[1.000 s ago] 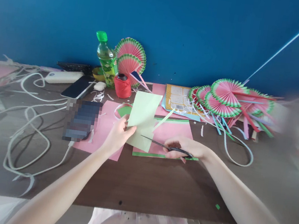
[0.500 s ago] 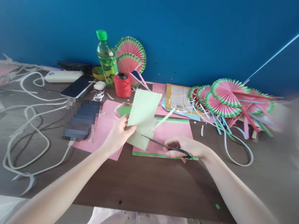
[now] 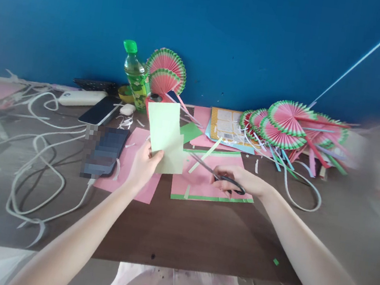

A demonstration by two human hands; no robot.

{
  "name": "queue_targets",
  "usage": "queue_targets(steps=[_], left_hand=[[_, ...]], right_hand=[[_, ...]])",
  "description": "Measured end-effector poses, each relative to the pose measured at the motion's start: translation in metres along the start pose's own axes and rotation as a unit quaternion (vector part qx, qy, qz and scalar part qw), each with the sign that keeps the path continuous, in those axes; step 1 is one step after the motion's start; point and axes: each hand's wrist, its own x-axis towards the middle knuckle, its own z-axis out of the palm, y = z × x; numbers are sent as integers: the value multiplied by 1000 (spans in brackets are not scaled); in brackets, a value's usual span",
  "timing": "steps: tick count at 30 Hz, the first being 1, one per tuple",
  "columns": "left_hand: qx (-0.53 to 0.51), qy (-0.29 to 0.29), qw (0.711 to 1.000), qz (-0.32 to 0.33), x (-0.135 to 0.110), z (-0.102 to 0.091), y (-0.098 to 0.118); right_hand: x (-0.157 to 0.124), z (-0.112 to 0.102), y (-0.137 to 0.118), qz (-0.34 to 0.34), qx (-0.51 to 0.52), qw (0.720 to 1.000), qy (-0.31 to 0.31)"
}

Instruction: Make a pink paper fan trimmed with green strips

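Observation:
My left hand pinches a pale green sheet of paper along its lower left side and holds it up above the table. The sheet's lower right part looks stepped, with a second layer or fold showing. My right hand grips black-handled scissors, thumb and fingers in the loops. Their blades point left, just right of the sheet and apart from it. Under the scissors lies a pink sheet with green edges. On it rest a pale green paper strip and a small pale green scrap.
Paper fans with ribbons lie at the right; more fans stand behind a green-capped bottle. A phone, a white cable and a power bank occupy the left. A blue wall closes the back.
My left hand has moved the pale green sheet left and slightly up, away from the scissors. The blades no longer overlap it. The small scrap on the pink sheet now shows.

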Motion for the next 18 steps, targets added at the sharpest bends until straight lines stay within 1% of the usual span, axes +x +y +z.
queue_targets(steps=[2,4,6,7,8,9,11,12,14,16,18], left_hand=[[0,1,1000,8,4,-1,-5],[25,-5,1000,12,8,-3,-8],[72,-9,997,17,11,-6,-9],[100,-9,995,23,12,-8,-9],[131,-10,991,31,14,-11,-8],[161,-7,986,40,15,-14,-7],[222,3,973,59,17,-21,-4],[253,11,965,65,18,-24,-3],[317,24,945,75,19,-29,-1],[381,41,919,92,18,-31,2],[427,61,894,122,15,-29,6]], right_hand=[[-1,-6,-1,-32,-1,998,61],[-1,-14,1,-57,-24,989,136],[-1,-24,8,-59,-66,974,210],[-2,-30,12,-51,-95,965,237],[-3,-37,17,-40,-131,953,272],[-4,-43,22,-27,-181,933,309],[-8,-54,31,13,-258,896,360],[-10,-59,34,46,-283,880,380],[-14,-67,40,103,-327,850,400],[-18,-72,44,142,-368,828,399],[-20,-74,46,171,-399,815,383]])
